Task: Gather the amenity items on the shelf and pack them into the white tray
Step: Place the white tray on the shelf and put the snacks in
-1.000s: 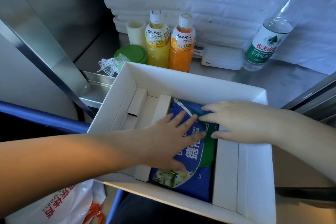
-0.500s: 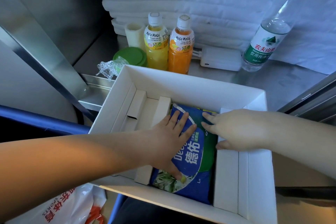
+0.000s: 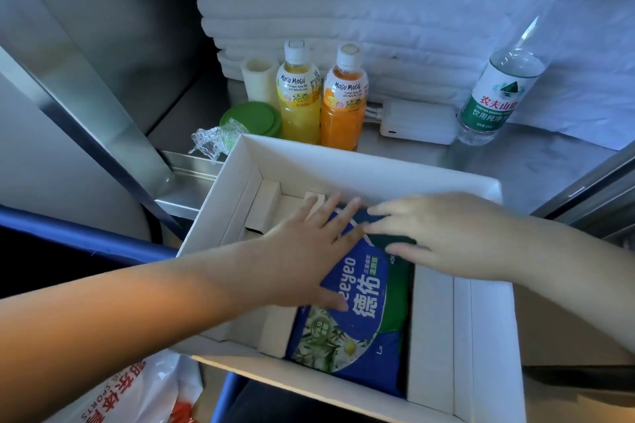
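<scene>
1 head-worn view, looking forward and down, close over the white tray [image 3: 343, 165], shelf [image 3: 536, 175] behind

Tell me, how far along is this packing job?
Done: the blue wipes pack lies inside the white tray. In hand: the left hand and right hand rest open on it, seemingly settling it. Left: the yellow juice bottle, orange juice bottle and water bottle stand on the shelf, not yet packed.

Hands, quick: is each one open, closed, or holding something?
Left hand: open, fingers flat on the blue wipes pack.
Right hand: open, fingers straight at that pack's far end, gripping nothing.
</scene>
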`<action>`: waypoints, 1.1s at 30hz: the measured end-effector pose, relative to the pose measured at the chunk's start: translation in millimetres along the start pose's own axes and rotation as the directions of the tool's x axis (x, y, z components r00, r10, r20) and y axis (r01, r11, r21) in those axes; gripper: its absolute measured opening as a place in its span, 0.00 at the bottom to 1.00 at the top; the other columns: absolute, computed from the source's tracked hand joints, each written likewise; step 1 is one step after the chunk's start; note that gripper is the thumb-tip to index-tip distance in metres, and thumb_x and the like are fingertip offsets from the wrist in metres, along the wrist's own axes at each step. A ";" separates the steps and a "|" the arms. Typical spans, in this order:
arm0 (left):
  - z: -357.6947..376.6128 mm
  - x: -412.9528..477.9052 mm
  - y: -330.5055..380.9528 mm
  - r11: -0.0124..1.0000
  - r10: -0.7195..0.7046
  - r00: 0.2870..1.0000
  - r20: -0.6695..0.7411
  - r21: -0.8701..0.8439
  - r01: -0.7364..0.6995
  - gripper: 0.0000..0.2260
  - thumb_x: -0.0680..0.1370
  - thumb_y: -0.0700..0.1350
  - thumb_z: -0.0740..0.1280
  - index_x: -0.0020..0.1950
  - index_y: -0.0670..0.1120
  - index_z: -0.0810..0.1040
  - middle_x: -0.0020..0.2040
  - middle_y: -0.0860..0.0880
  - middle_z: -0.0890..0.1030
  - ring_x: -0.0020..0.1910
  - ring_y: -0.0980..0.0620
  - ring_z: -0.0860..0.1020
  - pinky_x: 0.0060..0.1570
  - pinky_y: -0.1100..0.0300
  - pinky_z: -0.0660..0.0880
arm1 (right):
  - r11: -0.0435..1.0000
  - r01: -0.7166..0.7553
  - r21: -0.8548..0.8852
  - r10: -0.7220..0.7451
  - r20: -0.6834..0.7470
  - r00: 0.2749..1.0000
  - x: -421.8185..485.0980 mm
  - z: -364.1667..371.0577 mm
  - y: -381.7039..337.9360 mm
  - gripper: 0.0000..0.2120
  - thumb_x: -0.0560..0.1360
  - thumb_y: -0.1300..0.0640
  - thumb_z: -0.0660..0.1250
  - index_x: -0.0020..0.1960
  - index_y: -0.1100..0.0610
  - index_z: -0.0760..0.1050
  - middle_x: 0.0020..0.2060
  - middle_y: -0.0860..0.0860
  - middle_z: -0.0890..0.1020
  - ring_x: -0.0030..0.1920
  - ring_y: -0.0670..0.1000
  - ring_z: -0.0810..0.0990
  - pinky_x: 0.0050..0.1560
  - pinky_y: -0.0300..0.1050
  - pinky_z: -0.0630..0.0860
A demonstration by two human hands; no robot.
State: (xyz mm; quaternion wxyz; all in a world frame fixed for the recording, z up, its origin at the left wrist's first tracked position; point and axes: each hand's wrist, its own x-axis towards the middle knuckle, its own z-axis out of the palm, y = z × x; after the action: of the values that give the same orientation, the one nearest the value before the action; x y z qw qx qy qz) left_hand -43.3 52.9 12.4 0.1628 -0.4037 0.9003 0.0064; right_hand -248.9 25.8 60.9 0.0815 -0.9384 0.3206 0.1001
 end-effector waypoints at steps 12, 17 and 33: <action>-33.1 -26.9 -71.0 0.964 -0.256 0.903 -0.346 -0.162 0.211 0.29 0.77 0.59 0.53 0.76 0.56 0.50 0.71 0.53 0.64 0.71 0.53 0.60 0.72 0.55 0.48 | 0.996 -0.077 -0.033 0.065 -0.276 0.959 16.6 -9.9 23.0 0.32 0.78 0.47 0.55 0.76 0.42 0.43 0.70 0.45 0.65 0.66 0.47 0.64 0.63 0.45 0.65; -29.3 -27.2 -72.0 0.951 -0.282 0.870 -0.406 -0.240 0.196 0.27 0.76 0.59 0.55 0.75 0.57 0.57 0.67 0.54 0.71 0.66 0.54 0.65 0.68 0.59 0.50 | 0.999 -0.043 0.015 0.046 -0.272 0.961 18.0 -8.8 27.0 0.32 0.78 0.45 0.55 0.74 0.36 0.39 0.69 0.42 0.65 0.64 0.44 0.66 0.59 0.40 0.65; -26.6 -28.4 -83.4 0.853 -0.340 0.795 -0.502 -0.520 0.037 0.23 0.78 0.53 0.61 0.73 0.57 0.62 0.69 0.56 0.68 0.68 0.59 0.63 0.69 0.57 0.61 | 0.994 0.003 0.109 0.028 -0.275 0.961 31.4 -17.0 23.8 0.32 0.80 0.47 0.56 0.68 0.27 0.36 0.68 0.36 0.67 0.60 0.41 0.71 0.57 0.43 0.71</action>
State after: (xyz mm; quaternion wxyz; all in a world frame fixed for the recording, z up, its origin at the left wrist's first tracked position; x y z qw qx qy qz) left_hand 27.5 13.4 56.1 -0.2242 -0.5045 0.8287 0.0921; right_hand -237.0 -14.9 67.7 0.0862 -0.9353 0.3397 -0.0489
